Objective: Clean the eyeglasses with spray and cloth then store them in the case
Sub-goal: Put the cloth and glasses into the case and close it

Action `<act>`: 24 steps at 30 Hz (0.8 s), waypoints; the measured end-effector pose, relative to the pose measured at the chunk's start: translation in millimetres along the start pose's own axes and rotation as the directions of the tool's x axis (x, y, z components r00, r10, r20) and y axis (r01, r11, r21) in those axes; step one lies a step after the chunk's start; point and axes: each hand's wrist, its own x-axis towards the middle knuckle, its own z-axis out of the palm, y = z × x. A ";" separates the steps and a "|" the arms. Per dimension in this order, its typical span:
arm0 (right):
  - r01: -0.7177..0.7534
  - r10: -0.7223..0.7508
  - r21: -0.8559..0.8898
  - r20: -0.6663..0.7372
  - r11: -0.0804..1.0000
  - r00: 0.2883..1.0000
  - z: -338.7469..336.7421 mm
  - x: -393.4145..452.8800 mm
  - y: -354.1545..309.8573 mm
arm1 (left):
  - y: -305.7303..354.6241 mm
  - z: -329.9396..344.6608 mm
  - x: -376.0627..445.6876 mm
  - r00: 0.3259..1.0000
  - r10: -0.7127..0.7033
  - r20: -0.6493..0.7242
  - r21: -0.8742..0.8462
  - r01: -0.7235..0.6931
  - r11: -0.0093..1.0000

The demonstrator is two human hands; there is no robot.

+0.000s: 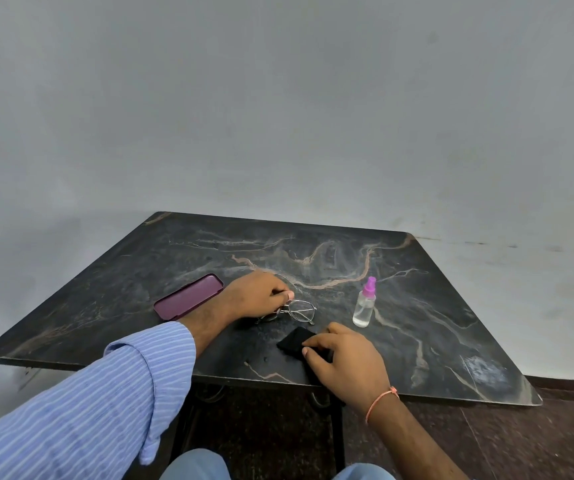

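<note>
Thin metal-framed eyeglasses (pixel 302 310) lie on the dark marble table (pixel 452 306), and my left hand (pixel 254 296) grips their left side between thumb and fingers. A black cloth (pixel 294 342) lies just in front of them, with my right hand (pixel 344 362) resting on it, fingers curled over its near edge. To the right of the glasses stands a clear spray bottle (pixel 364 308) with a pink nozzle, upright and untouched. The purple glasses case (pixel 188 296) lies shut behind my left wrist.
The table's near edge runs just under my right wrist, with a dark metal frame (pixel 334 420) below it. A plain grey wall stands behind the table. Reddish floor tiles (pixel 521 445) show at the lower right.
</note>
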 end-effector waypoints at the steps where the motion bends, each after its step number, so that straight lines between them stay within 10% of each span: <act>1: -0.012 0.012 0.014 -0.011 1.000 1.000 0.3 0.4 0.3 | 2.6 -1.2 -2.7 1.000 0.002 -0.008 -0.013 -0.002 1.000; 6: -0.119 0.152 0.312 -0.084 0.943 0.985 -3.9 3.6 1.3 | 19.4 -8.2 -23.7 0.986 0.006 -0.164 -0.169 -0.034 0.985; 13: -0.199 0.378 0.812 -0.029 0.548 0.925 -22.6 16.3 -12.1 | 40.4 -29.0 -71.2 0.913 -0.337 -0.228 -0.362 0.242 0.900; 17: -0.117 0.310 0.848 -0.058 0.517 0.949 -28.1 23.3 -33.6 | 48.4 -33.2 -102.9 0.908 -0.359 0.216 -0.789 0.378 0.483; 24: 0.250 -0.158 0.486 -0.223 0.838 0.962 -9.0 32.4 -67.2 | 38.2 -40.0 -137.7 0.895 -0.402 0.193 -0.980 0.199 -0.028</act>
